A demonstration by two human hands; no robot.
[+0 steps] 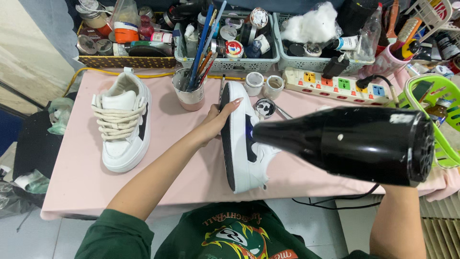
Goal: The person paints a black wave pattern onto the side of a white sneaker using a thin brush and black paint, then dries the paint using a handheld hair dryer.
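Note:
My left hand (218,120) grips a white sneaker (242,160) by its sole, holding it on its side over the pink table (177,158). A black panel shows on the sneaker's side. My right hand is hidden behind a black hair dryer (354,144), which it holds from below; only the wrist (397,196) shows. The dryer's nozzle points left at the sneaker's side, almost touching it. A second white sneaker (122,124) with cream laces stands upright on the table to the left.
A cup of brushes (190,88) stands behind the sneakers. Small paint jars (262,86) and a power strip (335,85) lie at the back. Baskets of paints and cotton (225,33) line the far edge. A green basket (433,110) sits right.

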